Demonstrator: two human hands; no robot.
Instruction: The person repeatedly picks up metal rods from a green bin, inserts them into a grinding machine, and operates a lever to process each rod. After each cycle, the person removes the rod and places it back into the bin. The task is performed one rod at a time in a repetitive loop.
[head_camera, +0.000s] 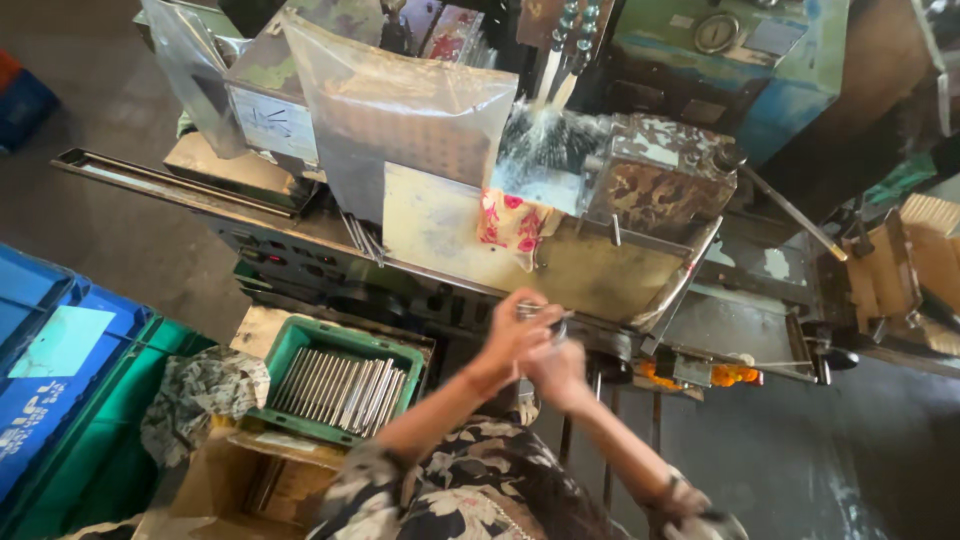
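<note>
Head view, looking steeply down. Left hand (512, 335) and right hand (556, 368) pressed together just below the front edge of a worn metal tray (600, 270) on a machine (690, 190). Fingers of both curled round a small bundle of thin metal rods (545, 313), ends poking out above the knuckles; how tightly gripped, hard to tell through the blur. Bundle held in the air, close to the tray's lip, not resting on it. Behind the tray, a jet of liquid (545, 135) spraying down onto the machine, with a clear plastic sheet (400, 100) hanging to its left and a flowered cloth (512, 222) draped over the tray's back edge. Lower left, a green crate (340, 380) filled with a row of longer metal rods, sitting on a cardboard box (240, 480). Crumpled rag (200, 395) beside it, then a blue bin (50, 370) at the far left.
</note>
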